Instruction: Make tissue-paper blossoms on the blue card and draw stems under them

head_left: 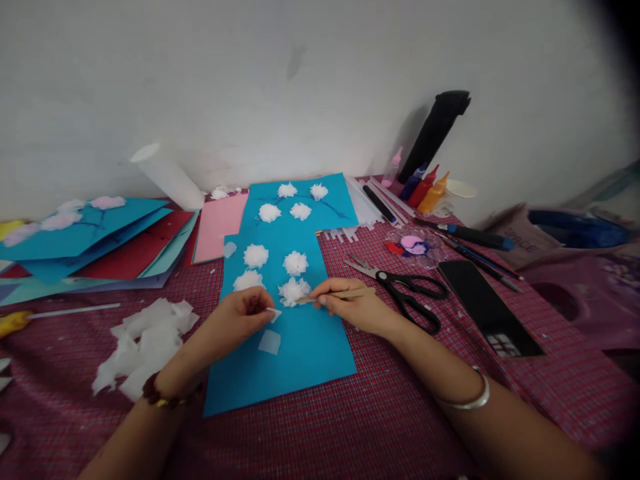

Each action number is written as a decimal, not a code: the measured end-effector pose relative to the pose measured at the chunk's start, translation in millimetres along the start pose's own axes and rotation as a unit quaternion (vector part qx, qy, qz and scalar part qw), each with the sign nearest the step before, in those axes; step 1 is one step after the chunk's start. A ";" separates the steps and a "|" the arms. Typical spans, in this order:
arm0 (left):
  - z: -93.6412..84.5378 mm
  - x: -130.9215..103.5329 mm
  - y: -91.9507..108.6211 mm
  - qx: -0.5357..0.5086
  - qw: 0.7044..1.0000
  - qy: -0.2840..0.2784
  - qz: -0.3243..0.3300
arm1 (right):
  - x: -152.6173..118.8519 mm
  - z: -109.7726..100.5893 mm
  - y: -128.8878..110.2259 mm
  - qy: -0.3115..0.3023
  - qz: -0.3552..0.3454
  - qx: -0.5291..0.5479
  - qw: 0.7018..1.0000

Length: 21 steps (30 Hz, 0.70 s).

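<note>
Left hand (pixel 253 312): fingers pinch small paper piece (pixel 275 313). Right hand (pixel 350 300): fingers grip wooden stick (pixel 345 294), tip at white flower (pixel 294 291); scissors (pixel 405 287) at three o'clock of blue sheet (pixel 295 347).

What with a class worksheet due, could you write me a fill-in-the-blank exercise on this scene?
The left hand pinches a small ____ paper piece.
A shiny silver bangle circles the ____ forearm.
The black-handled metal ____ lie right of the bright blue card.

Missing words: white; right; scissors.
</note>
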<state>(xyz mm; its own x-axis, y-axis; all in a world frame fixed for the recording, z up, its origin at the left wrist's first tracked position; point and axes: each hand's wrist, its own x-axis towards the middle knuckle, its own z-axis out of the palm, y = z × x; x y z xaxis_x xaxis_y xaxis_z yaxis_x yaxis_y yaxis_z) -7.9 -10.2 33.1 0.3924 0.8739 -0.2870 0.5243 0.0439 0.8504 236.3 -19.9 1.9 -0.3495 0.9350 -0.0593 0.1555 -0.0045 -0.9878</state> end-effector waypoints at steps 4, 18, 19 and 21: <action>3.6 -0.2 2.5 0.025 1.000 -0.002 0.016 | -0.5 1.6 1.8 0.002 -0.006 -0.005 1.000; 6.6 8.6 -13.3 0.025 0.999 0.027 0.019 | -4.0 -7.5 -8.8 0.016 0.008 0.013 1.000; 6.1 8.4 -13.1 0.027 0.999 0.021 0.020 | -3.9 -7.1 -7.8 0.012 0.004 0.001 1.000; 6.0 8.2 -12.7 0.030 0.999 0.014 0.020 | -3.9 -6.3 -5.4 0.012 -0.006 -0.021 1.000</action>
<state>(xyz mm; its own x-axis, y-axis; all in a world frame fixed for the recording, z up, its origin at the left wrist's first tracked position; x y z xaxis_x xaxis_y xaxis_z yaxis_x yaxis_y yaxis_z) -6.8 -6.4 17.4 0.3930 0.8879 -0.2390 0.5526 -0.0203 0.8332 242.6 -21.4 8.4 -0.3299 0.9430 -0.0436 0.1895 0.0209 -0.9817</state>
